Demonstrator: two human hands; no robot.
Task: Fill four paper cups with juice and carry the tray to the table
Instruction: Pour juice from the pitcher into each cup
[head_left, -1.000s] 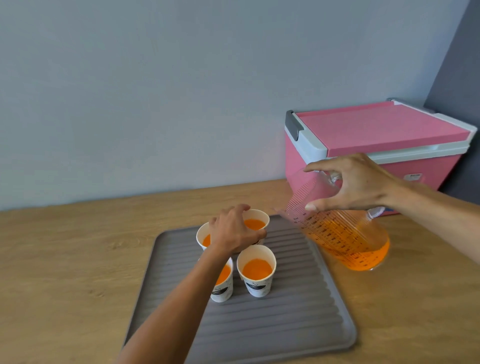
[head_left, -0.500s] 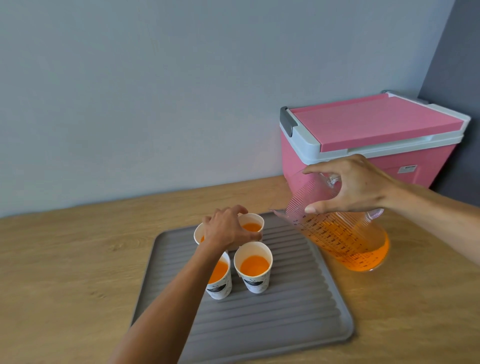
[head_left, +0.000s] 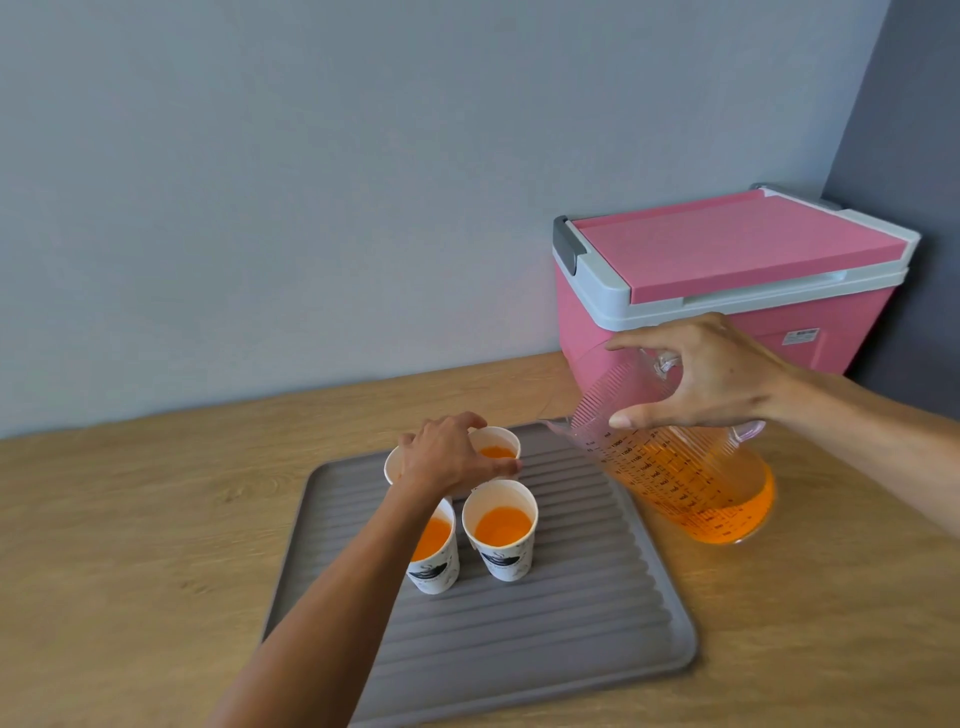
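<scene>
Several white paper cups with orange juice stand close together on a grey ribbed tray (head_left: 571, 613). My left hand (head_left: 447, 457) grips the rim of the back right cup (head_left: 501, 447) and partly hides the back left cup (head_left: 393, 463). The front right cup (head_left: 501, 527) and the front left cup (head_left: 435, 551) stand nearer to me. My right hand (head_left: 711, 379) holds a clear measuring jug (head_left: 691, 488), tilted with its spout toward the tray; juice fills its lower part. Nothing pours from the spout.
A pink cooler box (head_left: 727, 280) with a grey-white lid stands behind the jug against the wall, in the back right corner. The tray lies on a wooden counter (head_left: 130, 519) that stretches left and toward me.
The jug has swung a little more upright and stayed right of the tray. My left hand stays on the back cups. The view has shifted slightly.
</scene>
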